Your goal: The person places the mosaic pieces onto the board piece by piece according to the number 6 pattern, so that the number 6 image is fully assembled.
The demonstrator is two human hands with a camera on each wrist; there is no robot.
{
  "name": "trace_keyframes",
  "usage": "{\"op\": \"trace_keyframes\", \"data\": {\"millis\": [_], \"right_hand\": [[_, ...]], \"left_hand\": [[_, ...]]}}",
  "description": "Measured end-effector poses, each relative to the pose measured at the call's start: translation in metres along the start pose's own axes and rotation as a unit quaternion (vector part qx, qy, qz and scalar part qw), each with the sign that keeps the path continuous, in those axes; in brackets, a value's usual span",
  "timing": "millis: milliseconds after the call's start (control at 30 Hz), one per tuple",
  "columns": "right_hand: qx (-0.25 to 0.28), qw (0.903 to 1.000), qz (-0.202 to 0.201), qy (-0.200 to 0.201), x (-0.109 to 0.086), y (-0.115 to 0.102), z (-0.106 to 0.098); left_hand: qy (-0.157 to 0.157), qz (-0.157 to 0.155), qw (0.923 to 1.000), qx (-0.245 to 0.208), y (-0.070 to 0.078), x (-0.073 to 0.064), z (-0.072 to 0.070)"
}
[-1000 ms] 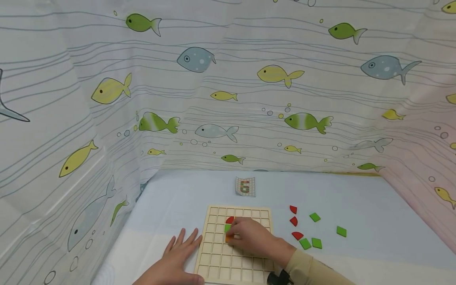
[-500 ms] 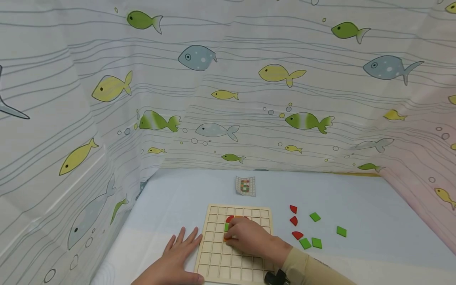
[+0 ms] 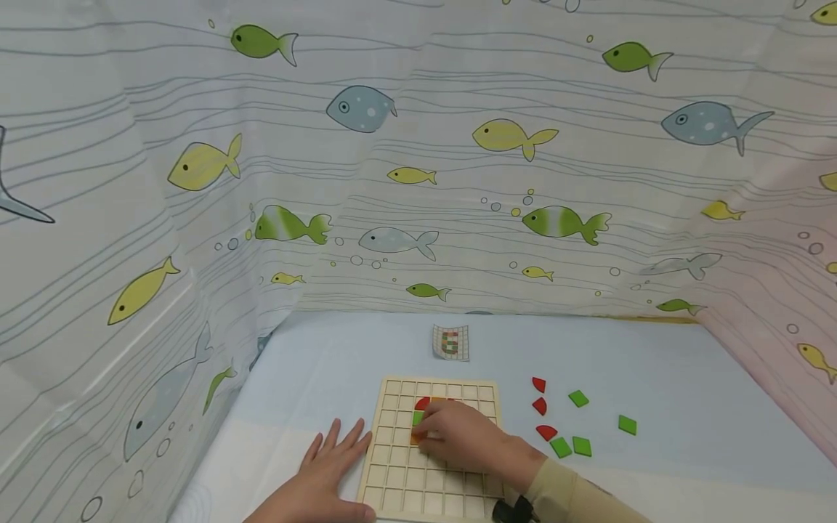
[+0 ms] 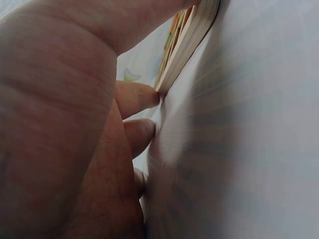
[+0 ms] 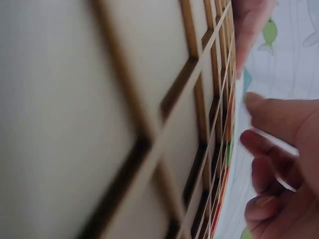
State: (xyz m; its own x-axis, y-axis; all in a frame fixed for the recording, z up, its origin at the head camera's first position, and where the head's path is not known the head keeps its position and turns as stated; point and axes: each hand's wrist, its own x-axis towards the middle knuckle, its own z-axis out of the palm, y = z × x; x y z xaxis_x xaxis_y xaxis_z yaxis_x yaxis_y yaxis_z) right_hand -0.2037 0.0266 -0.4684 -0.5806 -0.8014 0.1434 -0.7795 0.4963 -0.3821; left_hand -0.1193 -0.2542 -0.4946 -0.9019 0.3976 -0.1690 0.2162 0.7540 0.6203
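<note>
So a pale wooden board divided into a grid of square cells (image 3: pixel 394 476) is laid flat on a light blue tablecloth (image 3: pixel 327 349), and a few bits are already slotted into it: a red quarter-circle piece (image 3: pixel 423 402), a green square piece (image 3: pixel 417 418) right below it, then an orange piece (image 3: pixel 415 439) whose shape can't be made out, since it's partly covered by the right hand (image 3: pixel 464 432). More red and orange is half hidden behind the knuckles. That hand is held over the board with its fingertips by the orange piece; in the right wrist view a small gap is left between thumb and index, nothing is seen pinched there, and the other fingers are bent. The left hand (image 3: pixel 320 476) is spread wide and rested on the cloth, with its thumb set against the board's left edge. Off to the right, three loose red quarter-circle pieces (image 3: pixel 539 406) and four loose green square pieces (image 3: pixel 582 446) are scattered about. Beyond the board, a small paper card with a coloured grid pattern (image 3: pixel 451 343) is placed, and everything's backed by a white fish-print curtain (image 3: pixel 458 73).
</note>
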Motion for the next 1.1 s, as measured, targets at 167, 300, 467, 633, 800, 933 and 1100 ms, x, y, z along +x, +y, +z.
{"op": "trace_keyframes", "data": {"millis": [167, 300, 467, 633, 800, 933, 1100], "right_hand": [[0.052, 0.9974, 0.049, -0.006, -0.010, 0.005, -0.012], [0.076, 0.9938, 0.081, -0.007, -0.019, 0.011, -0.021], [0.085, 0.9916, 0.097, 0.009, -0.033, 0.021, -0.029], [0.092, 0.9895, 0.106, 0.032, -0.050, 0.028, -0.035], [0.103, 0.9841, 0.138, 0.042, -0.067, 0.036, -0.039], [0.090, 0.9820, 0.158, 0.050, -0.080, 0.044, -0.040], [0.082, 0.9792, 0.174, 0.065, -0.097, 0.052, -0.044]], "left_hand": [[0.002, -0.003, 1.0000, 0.006, 0.000, 0.002, 0.001], [0.001, -0.004, 1.0000, 0.005, 0.001, 0.002, 0.001], [-0.008, -0.007, 0.9999, 0.002, 0.002, 0.003, 0.000], [-0.014, -0.007, 0.9998, 0.012, 0.002, 0.003, 0.000], [-0.013, -0.011, 0.9997, 0.014, 0.001, 0.003, 0.000], [-0.007, -0.010, 0.9998, 0.018, 0.001, 0.003, -0.001], [-0.010, -0.007, 0.9998, 0.015, 0.001, 0.004, 0.000]]}}
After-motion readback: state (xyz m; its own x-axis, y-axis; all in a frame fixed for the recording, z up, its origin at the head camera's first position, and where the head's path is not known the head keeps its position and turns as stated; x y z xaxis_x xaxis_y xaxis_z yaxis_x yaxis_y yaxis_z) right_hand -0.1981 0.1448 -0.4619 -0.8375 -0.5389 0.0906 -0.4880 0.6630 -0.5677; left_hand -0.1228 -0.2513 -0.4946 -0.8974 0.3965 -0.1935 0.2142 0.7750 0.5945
